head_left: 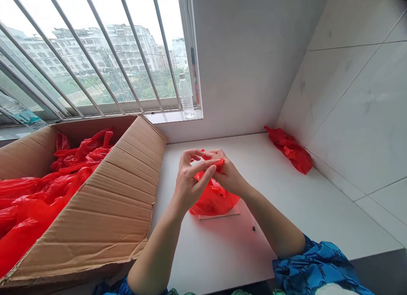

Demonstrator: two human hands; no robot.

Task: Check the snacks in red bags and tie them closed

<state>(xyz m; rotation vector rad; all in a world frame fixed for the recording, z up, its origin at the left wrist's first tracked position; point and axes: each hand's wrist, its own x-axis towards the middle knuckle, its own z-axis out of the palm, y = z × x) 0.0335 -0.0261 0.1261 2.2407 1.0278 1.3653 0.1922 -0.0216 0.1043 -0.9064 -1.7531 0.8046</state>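
A red plastic bag (211, 203) stands filled out on the white table in front of me, its upper part gathered between my hands. My left hand (192, 176) is closed at the gathered top, with index finger and thumb reaching to the right. From the other side my right hand (229, 174) pinches a bunched piece of the same bag, its fingers against those of the left. What the bag holds is hidden. Under its front edge shows a pale flat piece (233, 212).
An open cardboard box (104, 206) full of red plastic bags (76, 167) stands on the left. A crumpled red bag (291, 150) lies near the tiled wall. Clear bottles (186, 95) stand by the barred window. A small dark bit (254, 228) lies on the table (216, 252).
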